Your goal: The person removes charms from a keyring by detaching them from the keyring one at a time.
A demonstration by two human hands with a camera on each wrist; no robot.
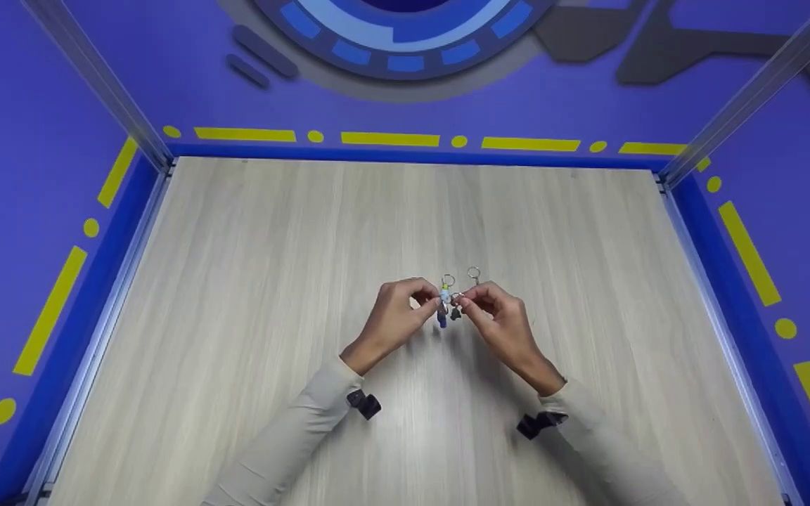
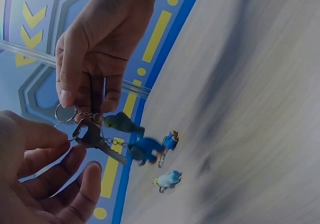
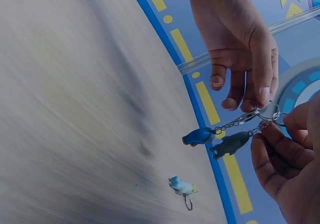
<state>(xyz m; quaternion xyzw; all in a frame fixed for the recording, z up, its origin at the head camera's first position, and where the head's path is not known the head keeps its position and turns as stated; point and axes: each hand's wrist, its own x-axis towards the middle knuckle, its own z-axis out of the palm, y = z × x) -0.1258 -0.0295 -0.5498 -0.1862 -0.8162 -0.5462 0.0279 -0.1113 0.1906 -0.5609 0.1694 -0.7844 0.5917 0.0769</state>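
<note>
My left hand [image 1: 392, 320] pinches a split ring that carries a metal key [image 2: 95, 138] and a blue figure charm [image 2: 144, 149]. Facing it, my right hand [image 1: 509, 329] pinches another ring, from which a dark green, fish-like charm [image 3: 232, 144] hangs by a short chain. The two rings meet or overlap between the fingertips; whether they are linked I cannot tell. Beyond the hands on the table lies a light blue keychain [image 3: 182, 186] with a yellow end and its own ring. A blue and orange keychain [image 2: 170, 140] lies near it in the left wrist view.
The wood-grain table [image 1: 271, 246] spreads around both hands. Blue panels with yellow marks [image 1: 391, 138] and metal rails [image 1: 728, 351] border its back and sides. Black wrist cameras [image 1: 364, 404] sit on both grey sleeves [image 1: 292, 429].
</note>
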